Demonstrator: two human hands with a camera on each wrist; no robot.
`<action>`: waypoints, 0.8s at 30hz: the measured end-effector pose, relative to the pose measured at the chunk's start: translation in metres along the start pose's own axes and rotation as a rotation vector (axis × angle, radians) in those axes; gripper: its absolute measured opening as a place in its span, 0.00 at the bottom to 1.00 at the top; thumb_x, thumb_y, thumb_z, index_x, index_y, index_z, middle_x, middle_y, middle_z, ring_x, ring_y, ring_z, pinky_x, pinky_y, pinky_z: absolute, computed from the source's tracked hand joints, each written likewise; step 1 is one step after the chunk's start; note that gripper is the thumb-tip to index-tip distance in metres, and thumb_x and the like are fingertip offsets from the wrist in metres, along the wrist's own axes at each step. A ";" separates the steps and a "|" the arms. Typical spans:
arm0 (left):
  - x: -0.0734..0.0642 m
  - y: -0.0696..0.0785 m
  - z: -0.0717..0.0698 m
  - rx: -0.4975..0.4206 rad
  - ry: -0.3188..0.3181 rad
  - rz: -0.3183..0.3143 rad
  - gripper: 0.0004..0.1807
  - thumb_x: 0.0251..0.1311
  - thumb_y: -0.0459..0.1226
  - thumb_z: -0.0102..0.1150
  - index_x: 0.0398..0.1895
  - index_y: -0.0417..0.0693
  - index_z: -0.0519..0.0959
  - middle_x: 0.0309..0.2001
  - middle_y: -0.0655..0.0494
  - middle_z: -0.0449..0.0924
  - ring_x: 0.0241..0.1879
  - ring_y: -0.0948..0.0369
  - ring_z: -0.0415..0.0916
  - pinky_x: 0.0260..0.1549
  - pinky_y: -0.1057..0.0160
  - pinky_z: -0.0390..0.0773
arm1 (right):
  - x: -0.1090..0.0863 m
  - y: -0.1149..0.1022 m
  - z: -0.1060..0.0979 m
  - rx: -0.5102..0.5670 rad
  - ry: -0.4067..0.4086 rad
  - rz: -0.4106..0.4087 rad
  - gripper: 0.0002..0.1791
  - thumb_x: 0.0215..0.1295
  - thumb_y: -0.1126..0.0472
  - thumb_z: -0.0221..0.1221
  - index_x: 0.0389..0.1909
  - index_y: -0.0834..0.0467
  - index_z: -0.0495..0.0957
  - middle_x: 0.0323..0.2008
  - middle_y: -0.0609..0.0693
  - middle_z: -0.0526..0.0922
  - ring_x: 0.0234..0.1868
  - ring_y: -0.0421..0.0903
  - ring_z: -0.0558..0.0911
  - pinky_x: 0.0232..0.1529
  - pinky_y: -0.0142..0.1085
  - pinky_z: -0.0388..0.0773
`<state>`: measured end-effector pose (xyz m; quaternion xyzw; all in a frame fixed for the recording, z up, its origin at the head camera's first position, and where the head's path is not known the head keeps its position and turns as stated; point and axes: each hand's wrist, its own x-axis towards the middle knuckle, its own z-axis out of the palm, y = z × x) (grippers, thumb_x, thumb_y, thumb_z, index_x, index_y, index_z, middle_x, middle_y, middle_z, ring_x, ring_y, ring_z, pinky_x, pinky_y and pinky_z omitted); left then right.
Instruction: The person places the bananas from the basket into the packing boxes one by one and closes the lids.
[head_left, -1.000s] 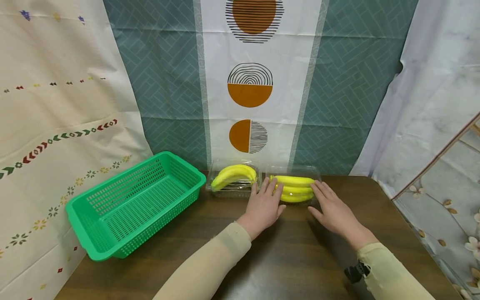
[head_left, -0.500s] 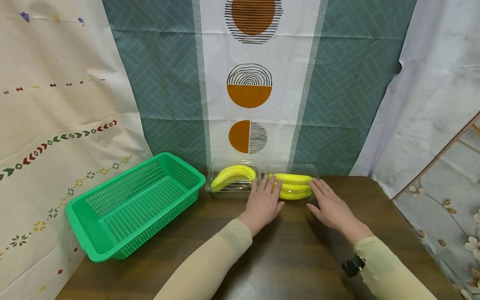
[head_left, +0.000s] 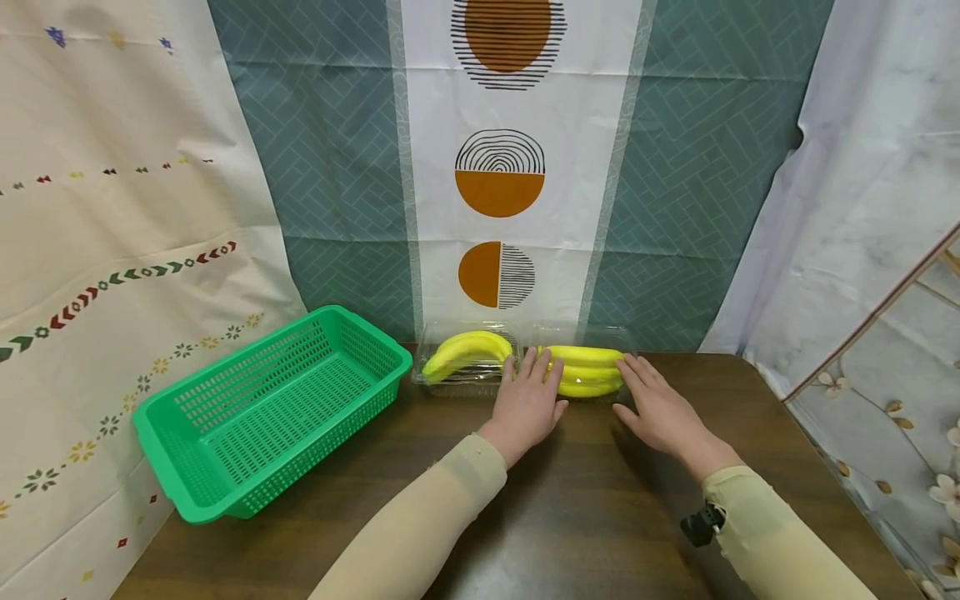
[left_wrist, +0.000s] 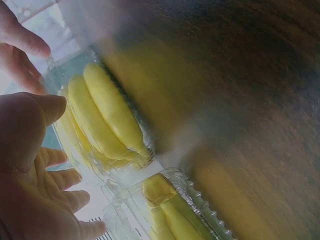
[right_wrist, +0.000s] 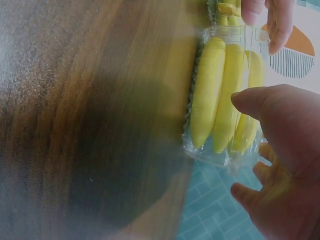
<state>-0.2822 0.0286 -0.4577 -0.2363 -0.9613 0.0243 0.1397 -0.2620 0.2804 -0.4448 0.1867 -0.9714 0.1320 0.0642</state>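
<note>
A clear plastic box (head_left: 592,335) holding yellow bananas (head_left: 588,372) stands at the back of the table, close to the hanging cloth. My left hand (head_left: 522,412) lies at its left end, fingers extended over the edge. At its right end, my right hand (head_left: 663,417) touches the side with straight fingers. Neither hand curls round the box. Immediately left stands a second clear box (head_left: 461,389) with bananas (head_left: 468,348) inside. In the left wrist view the bananas (left_wrist: 107,110) show between both hands; the right wrist view shows the same bananas (right_wrist: 210,92) through the plastic.
A green perforated basket (head_left: 225,500) stands on the left of the brown wooden table (head_left: 585,533), beside the pale patterned cloth (head_left: 112,358). A teal and white cloth (head_left: 337,183) hangs directly behind the boxes. The table's right edge borders a floral cloth (head_left: 885,417).
Between my hands, the right-hand box has slid slightly back and to the left, closer to the other box. Both hands moved with it a little. The basket has stayed put.
</note>
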 end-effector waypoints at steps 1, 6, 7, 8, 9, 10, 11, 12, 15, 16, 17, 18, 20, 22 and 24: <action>0.000 0.000 -0.001 0.003 0.003 0.000 0.38 0.82 0.59 0.56 0.87 0.54 0.66 0.85 0.49 0.63 0.85 0.45 0.57 0.79 0.36 0.59 | 0.000 0.000 0.000 0.000 0.001 0.000 0.44 0.78 0.58 0.68 0.85 0.70 0.58 0.84 0.71 0.56 0.85 0.71 0.54 0.78 0.67 0.60; 0.000 -0.001 -0.003 0.003 0.009 0.002 0.38 0.82 0.59 0.56 0.86 0.53 0.66 0.85 0.48 0.63 0.84 0.45 0.58 0.79 0.36 0.60 | 0.002 0.002 0.002 0.002 0.013 -0.003 0.44 0.77 0.58 0.68 0.85 0.70 0.58 0.84 0.71 0.56 0.85 0.71 0.54 0.79 0.66 0.59; 0.000 -0.001 -0.003 0.007 0.011 0.000 0.38 0.82 0.59 0.56 0.86 0.54 0.67 0.84 0.49 0.64 0.84 0.46 0.58 0.79 0.36 0.61 | 0.002 0.002 0.002 0.001 0.017 -0.004 0.44 0.77 0.58 0.69 0.84 0.70 0.58 0.84 0.71 0.57 0.85 0.71 0.54 0.79 0.66 0.59; 0.001 -0.001 -0.003 0.004 0.010 -0.001 0.37 0.82 0.59 0.56 0.86 0.54 0.67 0.84 0.49 0.64 0.84 0.46 0.58 0.79 0.36 0.61 | 0.003 0.002 0.003 0.002 0.021 -0.004 0.44 0.77 0.58 0.69 0.84 0.70 0.59 0.84 0.71 0.57 0.85 0.71 0.54 0.79 0.66 0.59; 0.001 -0.001 -0.003 0.004 0.006 -0.003 0.37 0.82 0.59 0.55 0.86 0.54 0.67 0.84 0.49 0.64 0.84 0.46 0.58 0.79 0.36 0.61 | 0.003 0.003 0.004 0.000 0.026 -0.004 0.44 0.77 0.58 0.69 0.84 0.70 0.59 0.84 0.71 0.57 0.85 0.71 0.54 0.79 0.66 0.59; 0.002 -0.001 -0.003 -0.001 0.000 -0.005 0.37 0.83 0.59 0.55 0.86 0.54 0.66 0.85 0.49 0.63 0.84 0.46 0.58 0.79 0.36 0.60 | 0.004 0.003 0.004 -0.001 0.031 -0.005 0.44 0.77 0.58 0.69 0.84 0.70 0.59 0.84 0.71 0.57 0.85 0.71 0.54 0.79 0.66 0.58; 0.002 -0.001 -0.003 -0.003 -0.005 -0.007 0.38 0.83 0.60 0.55 0.86 0.54 0.66 0.85 0.49 0.63 0.85 0.46 0.57 0.79 0.36 0.60 | 0.004 0.003 0.005 -0.002 0.035 -0.005 0.44 0.77 0.58 0.69 0.84 0.71 0.59 0.84 0.71 0.57 0.85 0.71 0.54 0.79 0.66 0.58; 0.002 -0.001 -0.004 0.003 -0.006 -0.009 0.38 0.83 0.60 0.54 0.86 0.55 0.66 0.85 0.49 0.63 0.84 0.46 0.57 0.79 0.36 0.60 | 0.005 0.003 0.006 -0.003 0.041 -0.005 0.44 0.77 0.58 0.69 0.83 0.71 0.59 0.84 0.72 0.57 0.85 0.71 0.54 0.79 0.66 0.58; 0.001 -0.001 -0.006 0.004 -0.018 -0.015 0.38 0.83 0.61 0.53 0.87 0.55 0.65 0.85 0.49 0.62 0.85 0.46 0.56 0.80 0.36 0.59 | 0.005 0.003 0.008 0.000 0.059 -0.003 0.44 0.77 0.58 0.69 0.83 0.71 0.60 0.84 0.72 0.57 0.85 0.71 0.54 0.80 0.66 0.58; 0.000 -0.001 -0.006 0.003 -0.021 -0.016 0.38 0.83 0.61 0.52 0.87 0.55 0.65 0.86 0.49 0.61 0.85 0.46 0.56 0.80 0.36 0.59 | 0.005 0.003 0.009 0.002 0.066 -0.001 0.44 0.77 0.58 0.69 0.83 0.71 0.60 0.84 0.72 0.57 0.85 0.71 0.54 0.79 0.66 0.58; -0.001 -0.001 -0.007 0.003 -0.022 -0.017 0.39 0.83 0.62 0.52 0.87 0.55 0.65 0.86 0.49 0.61 0.85 0.47 0.56 0.80 0.37 0.59 | 0.004 0.003 0.009 0.002 0.071 0.000 0.44 0.77 0.58 0.69 0.83 0.71 0.60 0.84 0.72 0.57 0.85 0.71 0.54 0.79 0.66 0.58; -0.002 -0.002 -0.008 -0.003 -0.021 -0.018 0.39 0.83 0.62 0.52 0.87 0.54 0.65 0.86 0.49 0.61 0.85 0.47 0.56 0.80 0.36 0.59 | 0.004 0.003 0.010 0.003 0.079 0.002 0.44 0.76 0.58 0.70 0.83 0.71 0.60 0.84 0.72 0.57 0.85 0.71 0.54 0.79 0.66 0.58; -0.004 -0.003 -0.008 -0.014 -0.021 -0.021 0.39 0.83 0.62 0.52 0.87 0.54 0.65 0.86 0.48 0.60 0.85 0.46 0.55 0.79 0.36 0.59 | 0.002 0.003 0.012 0.004 0.091 0.009 0.45 0.76 0.57 0.70 0.84 0.70 0.59 0.84 0.71 0.56 0.85 0.71 0.54 0.79 0.67 0.59; -0.005 -0.004 -0.008 -0.025 -0.017 -0.025 0.39 0.83 0.62 0.52 0.87 0.54 0.65 0.86 0.48 0.60 0.86 0.47 0.54 0.80 0.35 0.59 | 0.000 0.002 0.013 0.004 0.102 0.014 0.46 0.77 0.57 0.70 0.85 0.69 0.58 0.84 0.71 0.56 0.85 0.71 0.54 0.78 0.67 0.59; -0.007 -0.006 -0.008 -0.041 -0.013 -0.029 0.39 0.83 0.62 0.53 0.88 0.54 0.64 0.87 0.48 0.59 0.86 0.47 0.53 0.80 0.35 0.57 | -0.002 0.001 0.013 0.004 0.106 0.017 0.47 0.77 0.55 0.70 0.86 0.69 0.56 0.85 0.71 0.56 0.86 0.70 0.53 0.79 0.67 0.58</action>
